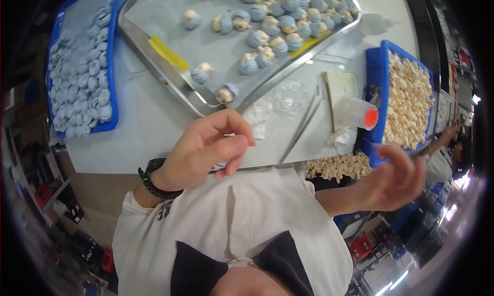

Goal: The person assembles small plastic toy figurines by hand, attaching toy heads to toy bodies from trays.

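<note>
Your left hand (pixel 206 149) is curled into a loose fist near the table's front edge (pixel 118 157), fingers clenched around a small pale-blue piece (pixel 220 165) that only peeks out below the knuckles; most of it is hidden, so its exact shape cannot be told. Your right hand (pixel 393 180) hangs off to the side, beyond the table, fingers spread and released, with a thin dark stick-like tool seeming to lie against the fingertips, though blur makes that uncertain. The likeliest slip, as I judge it, is the blue piece dropping from so loose a grip, since it is held past the table's edge over your white shirt (pixel 231 219) and would fall into your lap or to the floor. Squeezing harder may crush it if it is as soft as the ruffled blue pieces heaped in the blue bin (pixel 114 64) on the left look. A sweep of your right hand could also knock the clear plastic cup (pixel 355 113) with its orange-red cap, or the blue bin of cream-coloured puffs (pixel 378 64) that overhangs the table. The metal tray (pixel 170 80) is smooth and shiny with a raised rim; on it sit rounded blue-and-cream assembled pieces (pixel 280 25) and a yellow strip (pixel 169 53). Long slim metal tweezers (pixel 301 128) and a clear round dish (pixel 290 98) lie just in front of it.
</note>
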A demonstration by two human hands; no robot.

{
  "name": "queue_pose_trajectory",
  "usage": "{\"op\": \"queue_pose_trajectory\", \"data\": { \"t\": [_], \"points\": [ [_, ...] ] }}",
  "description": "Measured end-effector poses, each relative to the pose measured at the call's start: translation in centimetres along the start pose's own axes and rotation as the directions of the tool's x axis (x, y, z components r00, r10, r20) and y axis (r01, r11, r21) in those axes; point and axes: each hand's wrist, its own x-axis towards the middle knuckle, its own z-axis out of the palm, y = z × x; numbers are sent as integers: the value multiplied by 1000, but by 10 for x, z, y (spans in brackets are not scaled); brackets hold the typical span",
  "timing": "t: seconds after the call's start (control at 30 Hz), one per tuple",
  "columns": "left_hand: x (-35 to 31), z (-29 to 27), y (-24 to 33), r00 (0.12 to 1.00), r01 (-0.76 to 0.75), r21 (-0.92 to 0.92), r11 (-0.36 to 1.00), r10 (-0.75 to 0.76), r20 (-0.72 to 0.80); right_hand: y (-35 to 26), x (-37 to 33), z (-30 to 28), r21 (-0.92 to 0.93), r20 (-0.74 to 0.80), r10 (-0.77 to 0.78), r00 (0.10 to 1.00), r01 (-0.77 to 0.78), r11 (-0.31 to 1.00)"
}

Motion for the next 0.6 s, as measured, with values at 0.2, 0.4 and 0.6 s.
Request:
{"op": "queue_pose_trajectory", "data": {
  "t": [0.2, 0.4, 0.6],
  "points": [
    [3, 4, 0, 991, 132, -358, 924, -115, 70, 91, 35, -105, -777, 317, 311, 896, 57, 626],
    [4, 1, -3, 998, 62, -332, 941, -49, 49, 89, 30, -85, -737, 250, 523, 815, -190, 649],
    [5, 2, -5, 999, 13, -290, 957, 2, 51, 78, 30, -71, -695, 190, 350, 917, -126, 708]
  ]
}}
